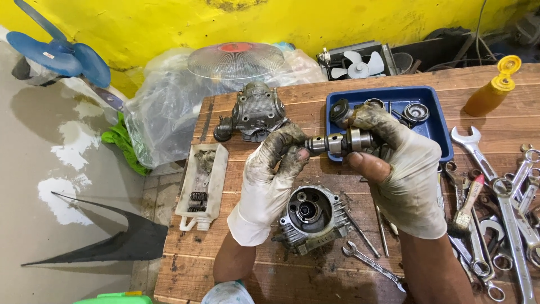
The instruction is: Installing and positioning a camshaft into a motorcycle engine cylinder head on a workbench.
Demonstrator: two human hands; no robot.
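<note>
Spanning the gap between both gloved hands, a metal camshaft is held level above the wooden workbench. Its narrow end is pinched by the fingertips of the left hand, while its thicker end, with the bearing, is clasped by the fingers and thumb of the right hand; both grips are closed on the shaft. Dirty white gloves are worn on both hands, the right one torn so that the thumb is bared. Directly below the shaft, a finned cylinder head is seen lying on the bench with its round opening facing up. A second engine casting is placed farther back, near the bench's far edge. Behind the right hand, small parts are kept in a blue plastic tray. Open-ended and ring spanners are spread at the right, a brush among them, and an amber squeeze bottle is stood near the far right corner. At the left edge, springs are held in a cut white container.
</note>
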